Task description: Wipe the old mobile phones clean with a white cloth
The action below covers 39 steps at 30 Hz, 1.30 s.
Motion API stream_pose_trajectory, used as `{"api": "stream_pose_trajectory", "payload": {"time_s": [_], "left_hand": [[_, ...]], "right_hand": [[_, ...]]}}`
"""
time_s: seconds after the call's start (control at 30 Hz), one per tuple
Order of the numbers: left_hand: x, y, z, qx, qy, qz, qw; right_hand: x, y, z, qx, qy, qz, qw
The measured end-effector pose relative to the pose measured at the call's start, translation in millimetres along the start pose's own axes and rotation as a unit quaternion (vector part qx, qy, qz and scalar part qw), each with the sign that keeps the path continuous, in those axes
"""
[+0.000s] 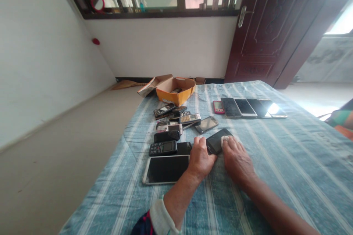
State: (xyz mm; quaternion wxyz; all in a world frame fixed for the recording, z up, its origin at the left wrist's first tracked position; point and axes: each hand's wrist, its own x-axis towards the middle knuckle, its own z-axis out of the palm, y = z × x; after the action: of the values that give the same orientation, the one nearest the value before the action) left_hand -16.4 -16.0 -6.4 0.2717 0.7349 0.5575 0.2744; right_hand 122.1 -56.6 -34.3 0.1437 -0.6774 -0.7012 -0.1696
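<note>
A dark smartphone [216,141] lies at a slant on the cloth between my hands. My left hand [201,158] is closed on its near left edge. In my right hand [237,156] is a small white wipe [225,138], pressed against the phone's right side. Left of my left hand lie a white-framed tablet-like phone [167,169] and a black keypad phone [163,148]. Just beyond the held phone rests a grey smartphone [206,124]. Several older phones [190,118] are heaped farther left.
An open orange cardboard box [176,97] with something dark inside stands at the far left of the table. A row of smartphones [245,107] with a small red phone [218,107] lies at the far right. Blue striped cloth [303,176] covers the table. Behind are a window and a brown door [264,25].
</note>
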Motion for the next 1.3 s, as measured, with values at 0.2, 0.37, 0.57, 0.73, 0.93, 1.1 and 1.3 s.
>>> {"api": "stream_pose_trajectory", "payload": {"time_s": [0.2,0.37,0.57,0.73,0.93,1.1,1.3], "left_hand": [[-0.1,0.2,-0.3,0.017,0.002,-0.001,1.000],[-0.4,1.6,-1.3,0.010,-0.001,-0.003,1.000],[-0.9,0.6,-0.8,0.009,-0.003,-0.003,1.000],[-0.4,1.0,-1.6,0.009,-0.007,-0.004,1.000],[-0.4,2.5,-2.6,0.016,-0.005,-0.002,1.000],[0.1,1.8,-2.4,0.014,-0.004,0.004,1.000],[0.9,0.4,-1.3,0.014,-0.002,0.006,1.000]], "right_hand": [[-3.6,-7.5,-0.6,0.001,-0.007,-0.025,1.000],[6.1,4.3,-3.9,0.017,-0.028,-0.001,0.999],[1.2,-0.3,0.1,0.059,-0.006,-0.049,0.997],[8.2,0.9,4.9,0.119,-0.015,-0.107,0.987],[25.8,20.6,9.9,0.127,-0.034,-0.024,0.991],[25.6,16.2,9.3,0.156,-0.028,-0.044,0.986],[32.9,5.6,5.5,0.201,-0.050,-0.121,0.971]]}}
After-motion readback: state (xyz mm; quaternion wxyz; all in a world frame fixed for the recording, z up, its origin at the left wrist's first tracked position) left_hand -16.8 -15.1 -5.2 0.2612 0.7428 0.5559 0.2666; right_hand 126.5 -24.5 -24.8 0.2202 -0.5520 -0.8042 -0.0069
